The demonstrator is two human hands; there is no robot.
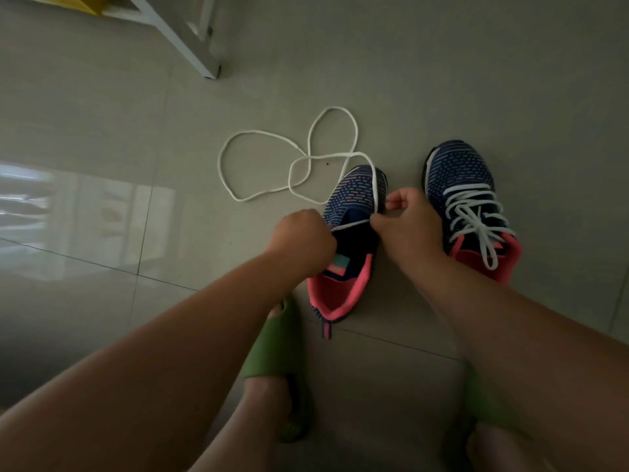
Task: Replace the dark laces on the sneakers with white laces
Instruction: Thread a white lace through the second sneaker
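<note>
Two navy knit sneakers with pink collars stand on the tiled floor. The right sneaker (466,185) is laced and tied with a white lace. The left sneaker (350,212) has one white lace (262,194) crossing its lowest eyelets, and the rest of that lace lies in loose loops on the floor beyond the toe. My left hand (303,238) grips the sneaker's left side at the eyelets. My right hand (408,219) pinches the lace at the sneaker's right edge. No dark lace is in view.
My feet in green slippers (272,342) stand just below the sneakers. A white furniture leg (190,46) and a yellow panel are at the top left. Grey glossy floor tiles (102,199) stretch out to the left.
</note>
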